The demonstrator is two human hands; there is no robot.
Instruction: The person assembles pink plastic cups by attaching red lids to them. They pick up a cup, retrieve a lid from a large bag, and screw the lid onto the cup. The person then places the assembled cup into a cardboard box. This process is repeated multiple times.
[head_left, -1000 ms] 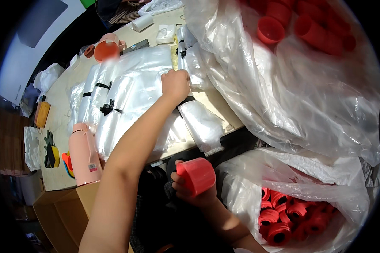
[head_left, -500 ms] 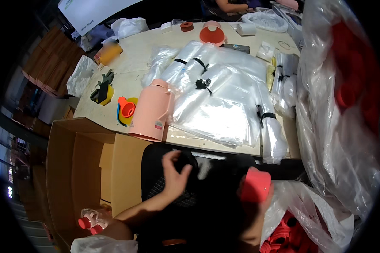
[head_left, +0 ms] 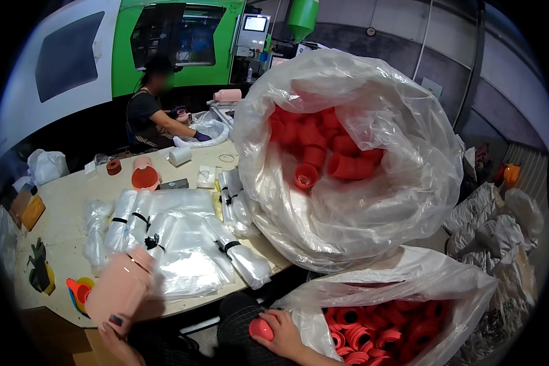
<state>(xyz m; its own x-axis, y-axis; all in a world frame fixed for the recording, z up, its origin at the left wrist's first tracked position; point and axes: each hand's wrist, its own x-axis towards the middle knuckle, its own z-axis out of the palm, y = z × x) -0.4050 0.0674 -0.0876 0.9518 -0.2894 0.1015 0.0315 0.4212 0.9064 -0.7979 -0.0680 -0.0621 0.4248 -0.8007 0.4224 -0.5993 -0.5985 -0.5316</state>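
A pink thermos jug (head_left: pixel 123 290) with a handle leans to the right at the near left edge of the table. My left hand (head_left: pixel 119 349) has its fingers at the jug's lower end and grips it there; part of the hand is cut off by the lower edge. My right hand (head_left: pixel 282 335) is closed around a round red plastic cap (head_left: pixel 261 329), its smooth face showing, close above my knee. Right of that hand stands an open plastic sack (head_left: pixel 476 287) full of red threaded plastic rings (head_left: pixel 360 337).
Bundled clear plastic bags (head_left: pixel 186 259) cover the table (head_left: pixel 61 201). A large sack (head_left: pixel 348 226) of red plastic cups (head_left: pixel 351 166) stands on the right. Colourful scoops (head_left: pixel 79 290) lie beside the jug. A co-worker (head_left: pixel 155 110) sits across the table; a cardboard box (head_left: pixel 49 329) is lower left.
The view has swung right and up. My left hand, empty before, has taken hold of the jug's base, and the jug has tilted. The red cap stays in my right hand.
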